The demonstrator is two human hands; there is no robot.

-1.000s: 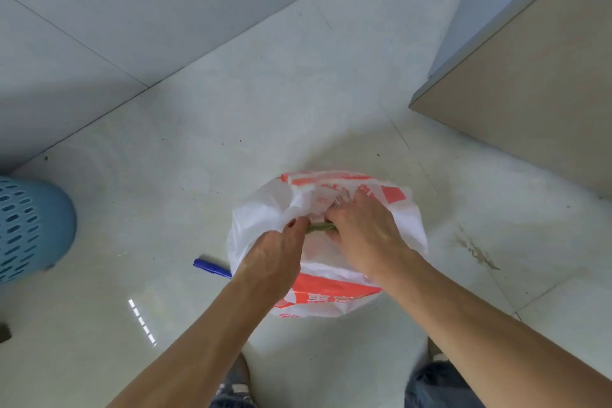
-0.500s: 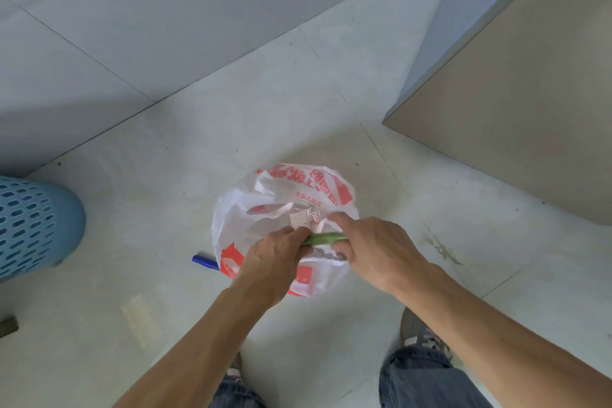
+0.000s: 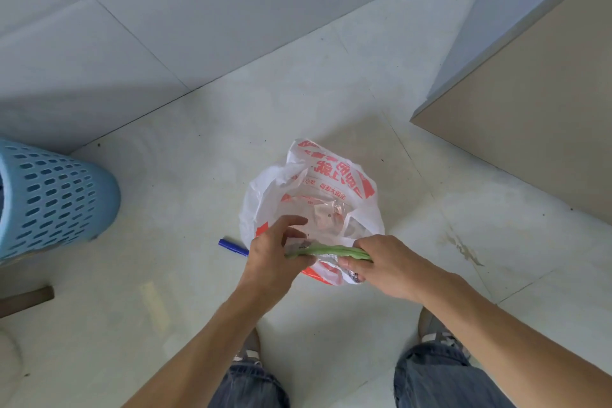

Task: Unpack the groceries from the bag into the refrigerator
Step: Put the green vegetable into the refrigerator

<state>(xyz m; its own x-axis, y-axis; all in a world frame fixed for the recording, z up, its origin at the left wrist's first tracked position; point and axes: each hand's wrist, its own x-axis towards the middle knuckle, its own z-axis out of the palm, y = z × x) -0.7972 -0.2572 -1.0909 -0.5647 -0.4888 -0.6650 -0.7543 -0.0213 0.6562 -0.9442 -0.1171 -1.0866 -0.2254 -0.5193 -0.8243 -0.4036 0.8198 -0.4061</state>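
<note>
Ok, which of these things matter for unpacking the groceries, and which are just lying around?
For the job: bag; vegetable; right hand gripping it; left hand at its other end.
Lying about: pen; basket; brown stick.

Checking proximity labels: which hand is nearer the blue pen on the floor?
Left. The left hand sits just right of the blue pen; the right hand is farther right, gripping the green stalk's far end.

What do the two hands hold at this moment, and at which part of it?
The right hand grips the right end of a long green item above the bag. Its left end meets the left hand; a grip there cannot be told.
</note>
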